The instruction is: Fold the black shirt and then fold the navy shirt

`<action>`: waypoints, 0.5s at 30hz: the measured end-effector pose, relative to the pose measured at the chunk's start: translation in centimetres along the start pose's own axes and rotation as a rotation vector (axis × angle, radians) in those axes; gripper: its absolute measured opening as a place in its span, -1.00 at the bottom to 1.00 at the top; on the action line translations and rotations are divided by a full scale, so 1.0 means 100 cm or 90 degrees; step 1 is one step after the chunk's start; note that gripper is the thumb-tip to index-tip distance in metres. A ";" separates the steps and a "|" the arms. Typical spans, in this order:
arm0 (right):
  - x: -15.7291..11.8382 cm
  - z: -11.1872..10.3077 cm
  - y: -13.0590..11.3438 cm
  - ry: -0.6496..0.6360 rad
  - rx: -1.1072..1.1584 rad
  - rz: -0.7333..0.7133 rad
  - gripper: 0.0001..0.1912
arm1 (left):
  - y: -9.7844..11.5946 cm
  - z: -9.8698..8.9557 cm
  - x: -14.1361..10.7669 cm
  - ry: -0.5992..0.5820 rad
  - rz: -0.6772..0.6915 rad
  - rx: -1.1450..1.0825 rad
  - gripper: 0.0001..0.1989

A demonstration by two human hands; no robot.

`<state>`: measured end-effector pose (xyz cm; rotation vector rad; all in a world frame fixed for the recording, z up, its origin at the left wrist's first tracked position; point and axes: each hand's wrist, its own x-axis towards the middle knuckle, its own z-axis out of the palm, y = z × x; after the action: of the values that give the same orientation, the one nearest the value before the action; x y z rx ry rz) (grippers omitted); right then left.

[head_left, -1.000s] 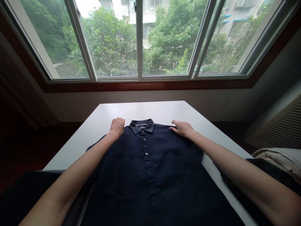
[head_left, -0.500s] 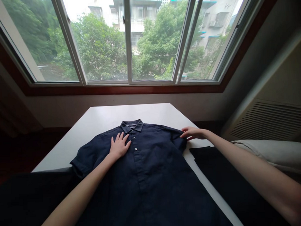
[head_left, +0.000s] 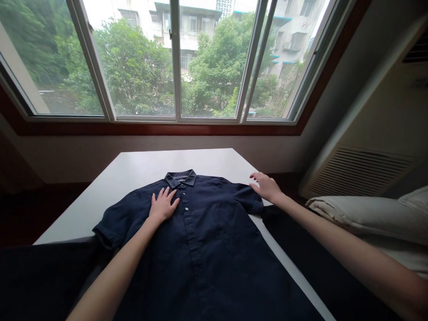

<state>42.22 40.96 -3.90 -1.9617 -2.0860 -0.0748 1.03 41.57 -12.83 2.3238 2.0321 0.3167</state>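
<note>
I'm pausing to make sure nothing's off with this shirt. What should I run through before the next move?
1. Navy short-sleeved shirt lying front up on the white table: ok.
2. Collar closed and lying flat: ok.
3. Left hand open and flat on the shirt front, beside the button placket: ok.
4. Right hand open by the sleeve on the right of the view, gripping nothing; whether it touches the cloth: cannot tell.
5. Sleeve on the left of the view spread out on the table: ok.
6. Shirt hem lying smooth: cannot tell, as it runs out of view.
</note>
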 end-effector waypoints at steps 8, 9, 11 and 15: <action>-0.193 -0.026 -0.021 -0.278 0.261 0.039 -0.60 | -0.002 0.001 0.001 -0.014 0.001 0.012 -0.43; -0.213 -0.028 -0.019 -0.296 0.279 0.069 -0.58 | -0.002 0.002 0.002 -0.013 0.001 0.014 -0.43; -0.248 -0.031 -0.016 -0.314 0.300 0.129 -0.57 | -0.003 0.003 0.002 -0.011 0.002 0.016 -0.43; -0.303 -0.030 -0.010 -0.352 0.314 0.228 -0.56 | -0.004 0.004 0.002 -0.013 0.001 0.017 -0.43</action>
<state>42.99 10.75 -7.96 -2.1317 -1.7339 1.0514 0.77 41.90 -13.23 2.3341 2.0370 0.2661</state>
